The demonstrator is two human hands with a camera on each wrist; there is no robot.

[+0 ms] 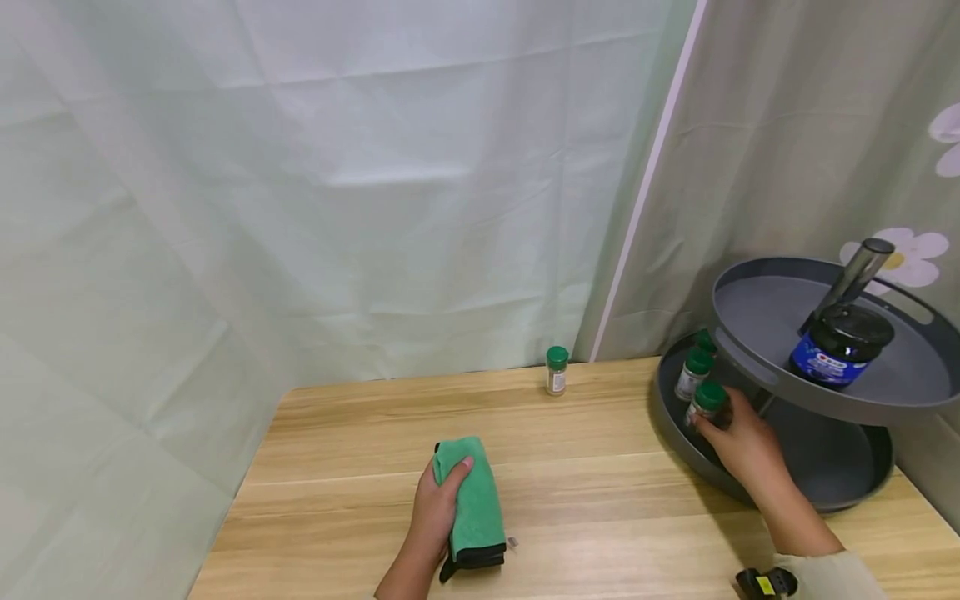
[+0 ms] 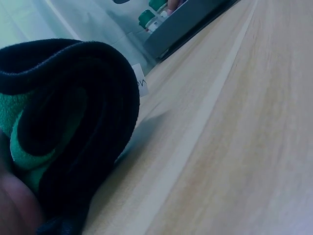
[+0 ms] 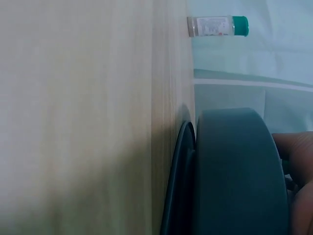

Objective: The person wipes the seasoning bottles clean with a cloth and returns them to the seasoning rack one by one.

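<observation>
My left hand (image 1: 437, 508) grips a folded green cloth (image 1: 477, 508) with black edging, thumb on top, over the front of the table. In the left wrist view the rolled black edge of the cloth (image 2: 93, 98) fills the left side. At the right, my right hand (image 1: 746, 442) pinches a small green-capped spice jar (image 1: 707, 402) inside the lower tier (image 1: 675, 437) of a dark grey two-tier tray. Beside that jar stands a second spice jar (image 1: 693, 373), with another green cap (image 1: 705, 340) partly hidden behind it. The right wrist view shows my fingers (image 3: 298, 147) behind the tray's wall.
A lone spice jar (image 1: 557, 371) stands at the table's back edge near the curtain (image 1: 450, 208). On the upper tier (image 1: 765, 308), a dark jar with a blue label (image 1: 832, 350) sits by the central post (image 1: 855, 275). The upper tier overhangs my right hand's work area.
</observation>
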